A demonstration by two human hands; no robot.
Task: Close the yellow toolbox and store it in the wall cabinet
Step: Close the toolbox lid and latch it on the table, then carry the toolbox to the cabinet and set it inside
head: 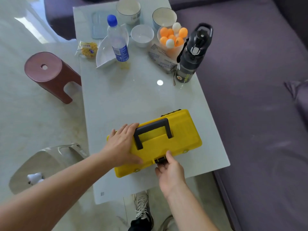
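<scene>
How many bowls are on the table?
3: a large bowl at the far end, a second bowl right of it, and a small white bowl just in front, between them.

Yellow toolbox (166, 144) lies flat, lid apparently closed.

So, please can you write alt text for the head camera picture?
A person's left hand presses flat on the lid of a closed yellow toolbox on a white table, while the right hand works its black front latch. Bowls, bottles and table-tennis balls stand at the far end.
</scene>
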